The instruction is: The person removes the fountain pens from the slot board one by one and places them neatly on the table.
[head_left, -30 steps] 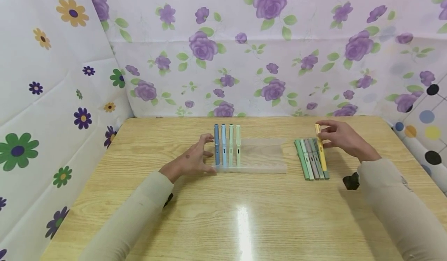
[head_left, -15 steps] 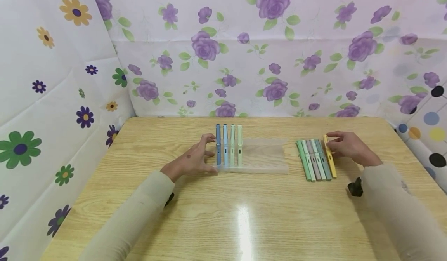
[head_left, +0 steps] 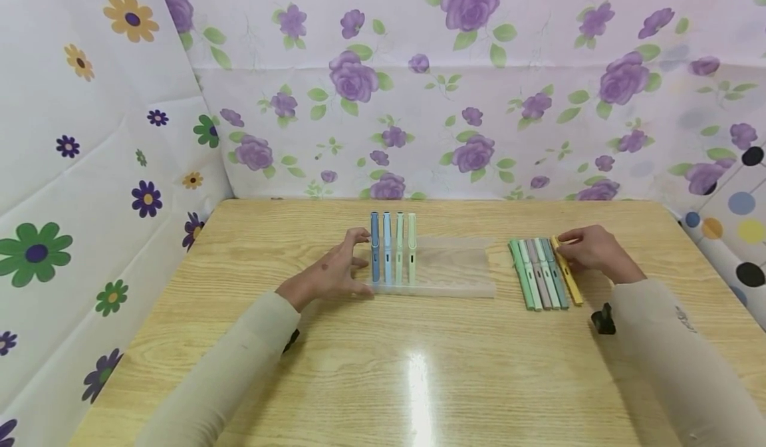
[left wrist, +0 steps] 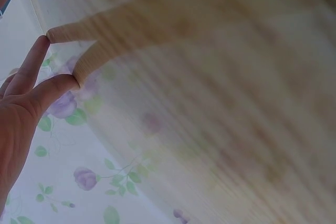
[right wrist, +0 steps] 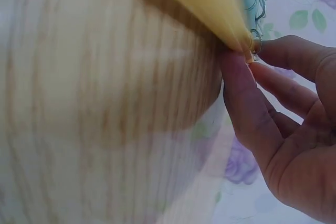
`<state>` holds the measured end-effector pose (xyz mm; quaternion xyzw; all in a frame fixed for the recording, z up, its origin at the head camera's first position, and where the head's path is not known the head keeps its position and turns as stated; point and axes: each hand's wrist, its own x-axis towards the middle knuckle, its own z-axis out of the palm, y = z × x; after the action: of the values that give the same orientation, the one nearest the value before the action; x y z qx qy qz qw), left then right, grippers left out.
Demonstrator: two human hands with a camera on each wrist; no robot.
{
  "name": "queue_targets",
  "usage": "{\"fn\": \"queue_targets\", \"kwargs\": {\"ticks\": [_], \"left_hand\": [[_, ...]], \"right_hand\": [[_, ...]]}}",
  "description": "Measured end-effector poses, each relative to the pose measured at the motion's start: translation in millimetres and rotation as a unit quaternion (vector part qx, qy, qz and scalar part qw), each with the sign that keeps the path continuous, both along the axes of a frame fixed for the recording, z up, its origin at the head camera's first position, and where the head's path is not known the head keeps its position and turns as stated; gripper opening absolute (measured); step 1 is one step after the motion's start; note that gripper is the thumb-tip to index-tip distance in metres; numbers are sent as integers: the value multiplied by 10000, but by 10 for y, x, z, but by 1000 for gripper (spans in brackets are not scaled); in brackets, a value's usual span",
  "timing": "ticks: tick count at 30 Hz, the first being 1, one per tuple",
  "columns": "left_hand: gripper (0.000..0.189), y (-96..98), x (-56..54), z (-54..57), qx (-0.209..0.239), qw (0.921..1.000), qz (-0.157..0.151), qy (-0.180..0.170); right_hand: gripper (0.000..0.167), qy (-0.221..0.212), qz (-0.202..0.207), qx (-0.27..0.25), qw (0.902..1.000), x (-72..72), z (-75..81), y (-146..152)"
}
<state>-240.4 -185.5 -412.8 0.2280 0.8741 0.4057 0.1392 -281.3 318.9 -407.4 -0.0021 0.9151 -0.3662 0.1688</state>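
My right hand [head_left: 595, 249] pinches the upper end of a yellow capped fountain pen [head_left: 570, 277] between thumb and fingers. This pen slants along the right side of a row of green, white, mauve and teal pens [head_left: 538, 275] lying on the table. In the right wrist view the yellow pen [right wrist: 210, 11] is blurred, its tip between my fingertips. At the left end of a clear pen stand [head_left: 455, 292], my left hand [head_left: 335, 271] holds on with thumb in front and fingers behind. Dark blue [head_left: 375, 247], light blue and two pale green pens lean upright in the stand's left half.
The wooden table [head_left: 359, 367] ends at a wall of flowered cloth [head_left: 419, 134]. Another patterned cloth [head_left: 108, 187] rises on the left side. A black wrist mount [head_left: 604, 319] hangs under the right sleeve.
My right hand has moved right and down with the yellow pen, from over the row to its right side. Its top has since swung slightly left. The left hand stays at the stand.
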Motion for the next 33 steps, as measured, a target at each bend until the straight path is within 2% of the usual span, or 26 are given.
{"fn": "queue_targets", "kwargs": {"ticks": [7,18,26,33], "left_hand": [[103,1,1,1,20,10000,-2,7],[103,10,3,5,6,10000,-47,46],[102,13,0,-6,84,9999,2,-73],[103,10,2,4,65,9999,16,-78]], "right_hand": [[53,-102,165,-34,9998,26,8,-12],[54,3,84,82,9999,44,17,-31],[54,212,-57,42,9997,34,204,2],[54,436,93,-168,9989,29,383,-133]]}}
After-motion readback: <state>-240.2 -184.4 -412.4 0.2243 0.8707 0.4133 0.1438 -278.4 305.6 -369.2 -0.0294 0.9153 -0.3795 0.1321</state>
